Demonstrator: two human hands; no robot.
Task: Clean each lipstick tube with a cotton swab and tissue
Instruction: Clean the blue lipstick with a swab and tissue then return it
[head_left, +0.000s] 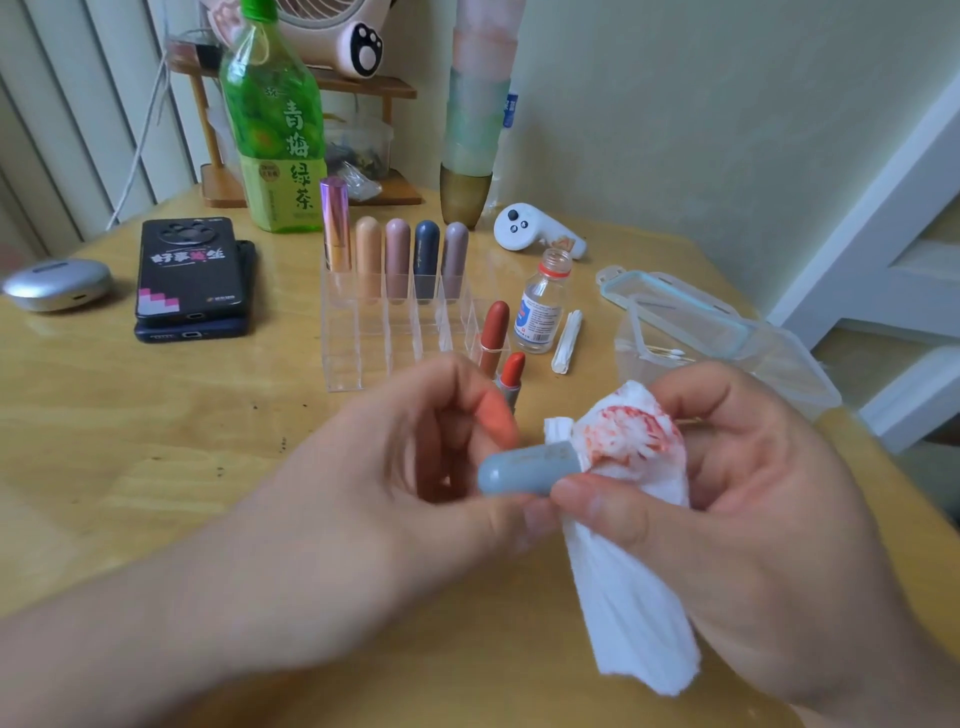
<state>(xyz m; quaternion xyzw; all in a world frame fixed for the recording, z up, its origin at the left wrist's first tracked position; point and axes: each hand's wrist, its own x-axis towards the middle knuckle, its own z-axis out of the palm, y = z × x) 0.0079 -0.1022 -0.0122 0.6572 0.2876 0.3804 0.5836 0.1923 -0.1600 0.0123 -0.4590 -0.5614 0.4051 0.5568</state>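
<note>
While left fingers (498, 415) pinch the grey cap (524, 470), right fingers (597, 506) clamp the stained tissue (628, 519) against it.

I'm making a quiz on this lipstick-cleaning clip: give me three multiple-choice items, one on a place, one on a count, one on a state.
1. Where does the small clear bottle stand?
A. right of the clear organizer
B. on the phones
C. inside the plastic box

2. How many capped tubes stand in the organizer's back row?
A. two
B. five
C. eight

3. What state is the tissue in?
A. clean
B. stained red
C. folded on the table

Answers: 1 A, it stands beside the organizer's right end; 2 B, five caps show in a row; 3 B, red smears mark it where the right hand presses it to the grey cap held by the left hand.
</note>
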